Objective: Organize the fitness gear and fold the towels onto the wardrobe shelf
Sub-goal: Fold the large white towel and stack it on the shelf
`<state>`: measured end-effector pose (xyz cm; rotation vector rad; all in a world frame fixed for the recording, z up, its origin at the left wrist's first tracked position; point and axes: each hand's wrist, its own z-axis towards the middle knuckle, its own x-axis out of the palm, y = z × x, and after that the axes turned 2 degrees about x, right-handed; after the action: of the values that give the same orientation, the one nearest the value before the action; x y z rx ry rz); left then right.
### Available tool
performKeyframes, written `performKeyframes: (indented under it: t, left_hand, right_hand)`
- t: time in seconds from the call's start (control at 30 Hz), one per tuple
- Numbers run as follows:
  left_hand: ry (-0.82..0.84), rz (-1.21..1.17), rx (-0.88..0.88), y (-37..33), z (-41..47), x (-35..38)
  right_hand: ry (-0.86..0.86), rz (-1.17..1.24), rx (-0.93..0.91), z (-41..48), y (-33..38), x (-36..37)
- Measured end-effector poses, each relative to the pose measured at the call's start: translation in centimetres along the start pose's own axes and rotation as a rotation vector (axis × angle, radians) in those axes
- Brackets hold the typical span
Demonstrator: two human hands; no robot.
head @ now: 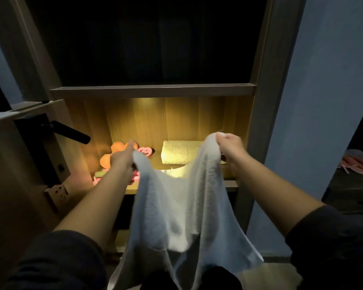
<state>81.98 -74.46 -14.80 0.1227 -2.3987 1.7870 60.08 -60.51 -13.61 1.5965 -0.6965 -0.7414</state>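
The white towel (182,206) hangs before the lit shelf (232,183), top corners pinched by the right hand (228,145) and, apparently through blur, the left hand (122,158). Its sagging middle could fold crooked, or sweep the folded towel (179,152) on that shelf askew.

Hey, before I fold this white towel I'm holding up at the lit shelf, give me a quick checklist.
1. Left hand holds one top corner of the white towel: ok.
2. Right hand pinches the other top corner: ok.
3. Top edge stretched flat between the hands: not ok, it sags.
4. Corners level: not ok, the right one is higher.
5. Free spot on the shelf beside the folded towel: cannot tell, the held towel hides it.
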Motion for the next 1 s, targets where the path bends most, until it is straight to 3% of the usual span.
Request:
performKeyframes:
  t: [0.1, 0.27, 0.63, 0.83, 1.0]
  left_hand:
    - [0.231, 0.053, 0.076, 0.7, -3.0, 2.9]
    - [0.420, 0.168, 0.128, 0.9, -6.4, 4.1]
    - [0.466, 0.265, 0.134, 1.4, -7.2, 3.7]
    - [0.419, 0.158, 0.157, 2.4, -6.7, 3.8]
    - [0.531, 0.215, 0.207, 3.5, -7.4, 3.7]
  right_hand:
    - [0.151, -0.168, -0.231, -2.8, 0.1, 2.7]
    - [0.267, -0.280, -0.348, -4.0, -1.0, 4.1]
    - [0.197, -0.367, -0.472, -3.8, -1.9, 3.3]
    - [0.264, -0.470, -0.562, -4.6, -2.0, 2.6]
    - [0.290, -0.523, -0.569, -4.5, -2.8, 1.7]
